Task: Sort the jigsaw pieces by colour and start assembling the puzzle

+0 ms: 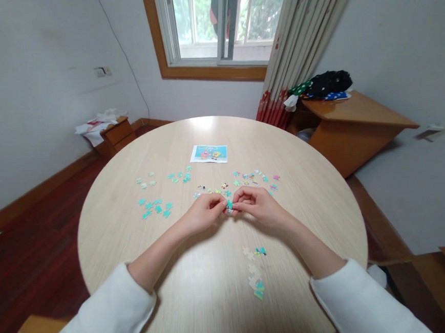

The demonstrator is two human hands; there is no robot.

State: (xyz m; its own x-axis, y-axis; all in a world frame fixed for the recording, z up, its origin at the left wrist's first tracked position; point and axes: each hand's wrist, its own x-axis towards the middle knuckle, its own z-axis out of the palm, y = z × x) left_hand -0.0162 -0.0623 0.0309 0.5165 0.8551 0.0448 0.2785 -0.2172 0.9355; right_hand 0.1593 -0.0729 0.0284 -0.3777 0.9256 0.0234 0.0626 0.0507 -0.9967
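Between the fingertips of my left hand (210,208) and my right hand (257,204) is a small teal jigsaw puzzle piece (229,204). Both hands are closed in a pinch on it, above the middle of the table. Just beyond them lie loose multicoloured pieces (224,185), partly hidden by my fingers. Teal pieces (158,209) are spread to the left of my left hand. Nearer to me, some pale pieces (254,274) and teal ones (259,289) lie in an upright row, with a teal and yellow piece (260,251) beside its top.
The round wooden table (202,301) bears a picture sheet (208,153) with cartoon figures towards its far side. Small groups of pale pieces (144,185) lie at the left. Beyond the table stand a wooden desk (356,110) with cloth on it and a long curtain (293,38).
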